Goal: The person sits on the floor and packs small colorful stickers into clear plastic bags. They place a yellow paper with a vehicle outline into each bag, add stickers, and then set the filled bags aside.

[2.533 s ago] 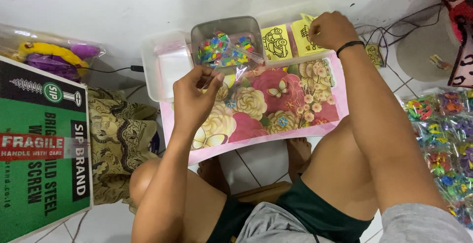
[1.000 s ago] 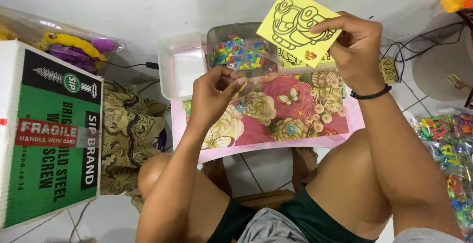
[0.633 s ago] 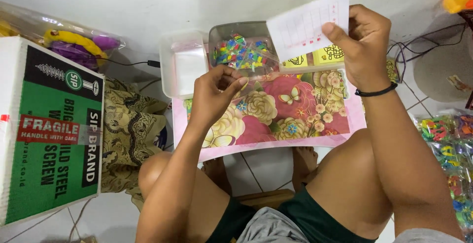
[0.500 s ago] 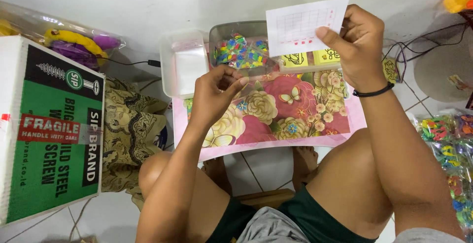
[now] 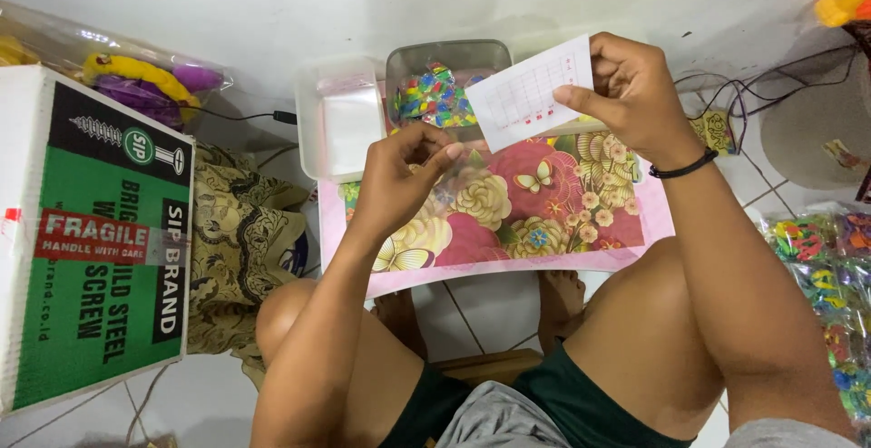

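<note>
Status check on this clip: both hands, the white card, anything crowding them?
Right hand pinches white card above the floral board. Left hand grips a clear bag. Bead tub close behind.

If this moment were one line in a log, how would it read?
right hand: holds white card | left hand: pinches clear bag | tub: colourful bits, behind floral board

A green and white cardboard box (image 5: 95, 239) stands at the far left. Behind the box lies a clear bag of yellow and purple toys (image 5: 136, 76); just right of it, patterned brown cloth (image 5: 240, 239). Far across from it, packets of colourful trinkets (image 5: 826, 275).
</note>
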